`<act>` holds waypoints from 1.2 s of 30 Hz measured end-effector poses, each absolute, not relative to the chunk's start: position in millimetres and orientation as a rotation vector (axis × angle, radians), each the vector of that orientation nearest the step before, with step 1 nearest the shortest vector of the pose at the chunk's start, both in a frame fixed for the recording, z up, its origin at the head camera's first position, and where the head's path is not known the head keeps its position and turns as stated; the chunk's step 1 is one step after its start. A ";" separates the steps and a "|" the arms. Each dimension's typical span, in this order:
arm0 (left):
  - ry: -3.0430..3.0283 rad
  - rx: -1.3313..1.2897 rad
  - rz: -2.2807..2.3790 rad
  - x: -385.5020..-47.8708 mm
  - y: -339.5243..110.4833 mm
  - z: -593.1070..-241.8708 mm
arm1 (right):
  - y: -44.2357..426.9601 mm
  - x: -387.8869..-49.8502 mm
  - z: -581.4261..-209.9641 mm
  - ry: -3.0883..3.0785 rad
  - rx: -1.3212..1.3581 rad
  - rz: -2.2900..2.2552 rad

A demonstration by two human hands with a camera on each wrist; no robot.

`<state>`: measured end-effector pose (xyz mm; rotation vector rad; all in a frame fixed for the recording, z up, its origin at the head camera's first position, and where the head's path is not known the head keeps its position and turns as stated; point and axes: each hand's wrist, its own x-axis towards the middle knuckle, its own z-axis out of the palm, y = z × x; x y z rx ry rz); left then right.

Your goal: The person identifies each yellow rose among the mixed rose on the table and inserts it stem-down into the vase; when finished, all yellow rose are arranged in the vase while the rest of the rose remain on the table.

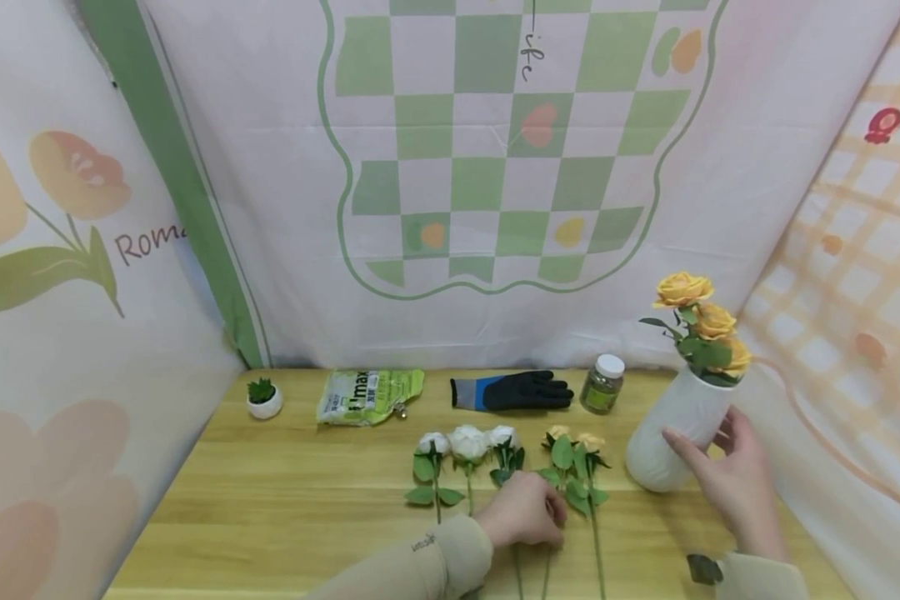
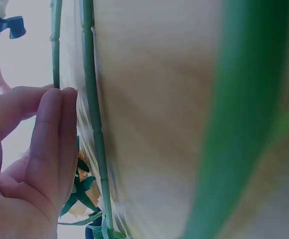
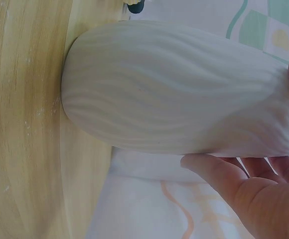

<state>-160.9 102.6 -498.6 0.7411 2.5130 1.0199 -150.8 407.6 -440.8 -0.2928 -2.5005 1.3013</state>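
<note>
Rm: fabric-draped walls, back one w/ green-check print. Below, wood-grain tbl. White ribbed vase w/ 3 yellow roses, btwn thumb & fingers of R hand, curved round it. L hand: thumb & fingertips tgthr, pinching green stem, prob. a yellow rose's; white roses just left.

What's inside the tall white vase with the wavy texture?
Three yellow roses with green leaves rise from the mouth of the tall white wavy-textured vase. Their lower stems and anything deeper are hidden by the opaque vase itself.
</note>
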 end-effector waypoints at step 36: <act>2.493 0.728 1.358 -163.0 101.9 -498.8 | 407.8 -151.4 -439.6 -2.504 -0.286 1.286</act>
